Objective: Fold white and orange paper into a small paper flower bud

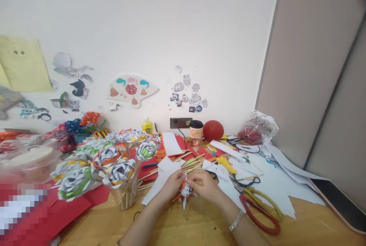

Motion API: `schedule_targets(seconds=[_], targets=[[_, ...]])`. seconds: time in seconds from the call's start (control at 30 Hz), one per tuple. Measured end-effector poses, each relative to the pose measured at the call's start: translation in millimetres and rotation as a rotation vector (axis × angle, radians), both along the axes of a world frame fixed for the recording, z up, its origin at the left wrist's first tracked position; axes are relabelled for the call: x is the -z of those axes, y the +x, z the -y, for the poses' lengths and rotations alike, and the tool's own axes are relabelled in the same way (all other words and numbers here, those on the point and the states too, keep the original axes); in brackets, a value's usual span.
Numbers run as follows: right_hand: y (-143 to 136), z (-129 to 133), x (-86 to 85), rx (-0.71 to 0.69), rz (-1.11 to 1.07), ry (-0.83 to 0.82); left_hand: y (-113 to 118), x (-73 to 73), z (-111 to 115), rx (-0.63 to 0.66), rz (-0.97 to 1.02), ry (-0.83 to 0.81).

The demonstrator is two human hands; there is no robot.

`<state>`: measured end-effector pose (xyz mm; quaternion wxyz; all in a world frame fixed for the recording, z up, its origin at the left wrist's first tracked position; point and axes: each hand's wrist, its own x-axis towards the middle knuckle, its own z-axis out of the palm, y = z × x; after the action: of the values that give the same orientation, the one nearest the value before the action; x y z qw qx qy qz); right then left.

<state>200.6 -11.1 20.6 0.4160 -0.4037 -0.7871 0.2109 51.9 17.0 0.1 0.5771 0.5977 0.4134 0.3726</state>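
Observation:
A small white-and-orange folded paper flower is between my two hands, low over the wooden table. My left hand grips its left side, fingers closed on the paper. From the other side my right hand pinches its upper edge with thumb and fingertips. White paper points stick out below the flower. Just left stand finished-looking paper flowers on sticks in a clear cup. Behind my hands lie wooden sticks and white paper sheets.
Large scissors with red and yellow handles lie at the right, near a phone or tablet. A yellow-handled tool, a lidded paper cup, a red balloon and a glue bottle are farther back. Red paper covers the left.

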Motion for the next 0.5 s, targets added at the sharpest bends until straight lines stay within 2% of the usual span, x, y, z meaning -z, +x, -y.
schedule_targets(seconds=[0.13,0.27,0.37,0.5], targets=[[-6,8,-1.7,0.070,-0.024,0.022,1,1.4,-4,-0.078,0.007,0.037],[-11,15,-5.2,0.056,0.100,0.178,1,2.3,-6,-0.137,0.022,0.057],[-11,16,-6.2,0.054,0.154,0.249,1,1.7,-8,-0.146,0.039,0.076],[-11,15,-4.0,0.138,0.120,0.263,2,-0.9,-11,-0.109,0.062,0.093]])
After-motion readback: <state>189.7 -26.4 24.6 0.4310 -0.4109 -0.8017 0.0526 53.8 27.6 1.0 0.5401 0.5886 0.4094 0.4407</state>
